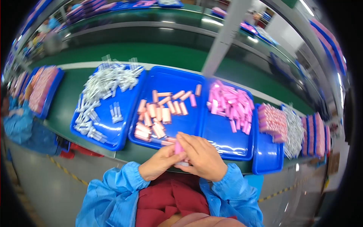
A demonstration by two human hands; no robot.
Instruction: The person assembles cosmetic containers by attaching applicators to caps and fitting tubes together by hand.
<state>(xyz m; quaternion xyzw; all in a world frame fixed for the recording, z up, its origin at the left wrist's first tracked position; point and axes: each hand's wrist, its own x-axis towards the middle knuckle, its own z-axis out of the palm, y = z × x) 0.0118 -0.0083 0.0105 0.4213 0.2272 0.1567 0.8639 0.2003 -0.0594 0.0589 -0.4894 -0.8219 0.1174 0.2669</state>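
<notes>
Both hands meet at the near edge of the middle blue tray [174, 77]. My left hand [159, 162] is closed on a pink tube [178, 147], with a whitish piece [183, 164] at its lower end. Bent over the same tube from the right, my right hand [202, 157] has its fingers pressed together around it and partly hides it. Peach-coloured tubes [166, 115] lie scattered in the middle tray, just beyond my hands. To the right, a blue tray [223, 142] holds a heap of bright pink pieces [230, 100].
A left blue tray [109, 138] holds clear and white plastic parts [98, 89]. Farther right, another tray [268, 159] stands by stacked pink pieces [272, 121]. A metal post [223, 41] rises behind the trays, before a green conveyor [151, 53]. At far left is a co-worker's blue sleeve [19, 125].
</notes>
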